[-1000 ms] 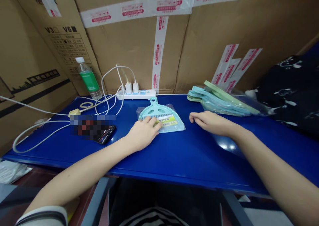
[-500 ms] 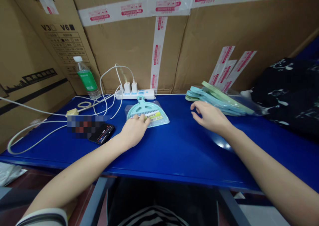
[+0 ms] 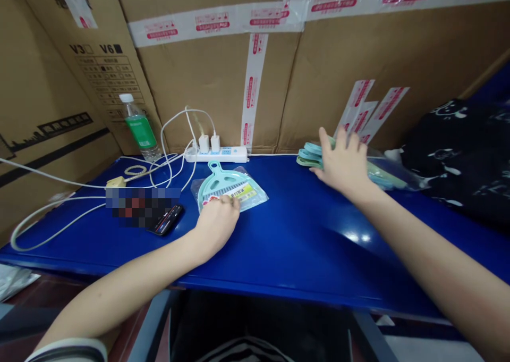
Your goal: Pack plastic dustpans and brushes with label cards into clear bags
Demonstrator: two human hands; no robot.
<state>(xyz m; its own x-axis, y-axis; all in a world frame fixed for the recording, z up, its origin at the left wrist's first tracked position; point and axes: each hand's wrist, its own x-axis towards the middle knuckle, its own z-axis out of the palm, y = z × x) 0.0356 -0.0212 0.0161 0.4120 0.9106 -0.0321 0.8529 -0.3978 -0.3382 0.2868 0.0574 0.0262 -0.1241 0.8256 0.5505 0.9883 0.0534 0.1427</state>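
Note:
A light-blue dustpan [image 3: 229, 178] with a brush and a yellow label lies in a clear bag on the blue table, its handle toward the back. My left hand [image 3: 217, 221] is closed on the bag's front edge, fingers curled and partly hidden under the knuckles. To the right, blue and green dustpans [image 3: 313, 152] in clear bags lie in a pile by the cardboard. Over this pile my right hand [image 3: 346, 162] is open, fingers spread and pointing to the back. It covers the pile's middle, and I cannot tell whether it touches it.
A white power strip [image 3: 229, 154] with plugged-in chargers stands at the back. White cables run to the left, near a water bottle [image 3: 141, 131] and a phone [image 3: 167, 219]. Cardboard [image 3: 207, 80] walls the table's back. A dark patterned cloth item [image 3: 462, 165] sits at the right.
My right hand has moved up over the pile and spread its fingers. The bagged dustpan under my left hand has turned and shifted slightly left and nearer.

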